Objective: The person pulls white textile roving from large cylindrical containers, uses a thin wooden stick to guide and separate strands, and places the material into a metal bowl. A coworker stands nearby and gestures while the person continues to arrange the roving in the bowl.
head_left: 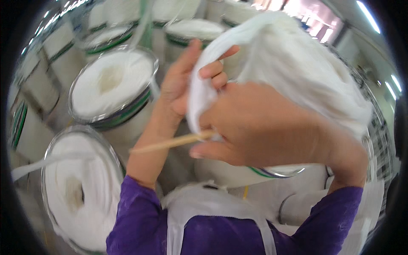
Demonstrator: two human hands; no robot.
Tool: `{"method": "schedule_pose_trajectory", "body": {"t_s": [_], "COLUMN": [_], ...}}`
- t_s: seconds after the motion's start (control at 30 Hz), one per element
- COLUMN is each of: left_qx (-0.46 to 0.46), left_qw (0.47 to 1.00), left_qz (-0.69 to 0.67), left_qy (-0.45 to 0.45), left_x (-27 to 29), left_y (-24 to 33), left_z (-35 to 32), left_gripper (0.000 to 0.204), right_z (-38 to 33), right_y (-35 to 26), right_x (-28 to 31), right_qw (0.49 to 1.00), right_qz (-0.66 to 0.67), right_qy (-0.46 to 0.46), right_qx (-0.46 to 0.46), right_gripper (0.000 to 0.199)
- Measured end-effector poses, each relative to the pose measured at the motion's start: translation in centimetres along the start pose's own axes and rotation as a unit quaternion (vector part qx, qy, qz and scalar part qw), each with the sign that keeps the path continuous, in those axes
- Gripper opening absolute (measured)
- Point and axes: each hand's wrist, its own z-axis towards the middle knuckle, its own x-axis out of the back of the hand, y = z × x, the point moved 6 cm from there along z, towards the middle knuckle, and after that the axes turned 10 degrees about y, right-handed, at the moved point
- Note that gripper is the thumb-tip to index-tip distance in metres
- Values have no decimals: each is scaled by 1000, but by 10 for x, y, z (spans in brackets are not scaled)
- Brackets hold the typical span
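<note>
A thick white fibre strand [196,95] runs down between my hands from a large, soft, white mass of fibre [301,68] at the upper right. My left hand [180,83] has its fingers curled round the strand, with the thumb raised. Crossing in front, my right hand [263,123] is closed on a thin, pale wooden stick [170,143], whose tapered end points left over my left forearm. The strand's lower end meets the stick at my right fingertips. Motion blurs the right hand, and its back hides part of the fibre.
Tall round cans filled with coiled white fibre stand around me: one at the lower left [85,187], one beyond it [112,83], several more behind. A loose white strand [51,160] trails across the lower-left can. Dark metal racking [378,127] lines the right side.
</note>
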Motion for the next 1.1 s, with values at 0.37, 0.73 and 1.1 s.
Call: {"method": "schedule_pose_trajectory", "body": {"t_s": [0.37, 0.73, 1.1], "left_qx": [136, -94, -143], "left_qw": [567, 383, 573], "left_qz": [772, 721, 523], "left_qy": [253, 570, 614], "left_x": [162, 274, 312], "left_y": [-84, 74, 53], "left_z": [-178, -217, -163], "left_gripper": [55, 74, 40], "right_z": [-60, -99, -87], "right_y": [-13, -10, -16], "right_x": [-117, -179, -250], "right_qw": [901, 861, 891], "right_qz": [360, 398, 328], "right_qy": [17, 40, -31], "right_qx": [-241, -314, -312], "right_gripper": [17, 15, 27]}}
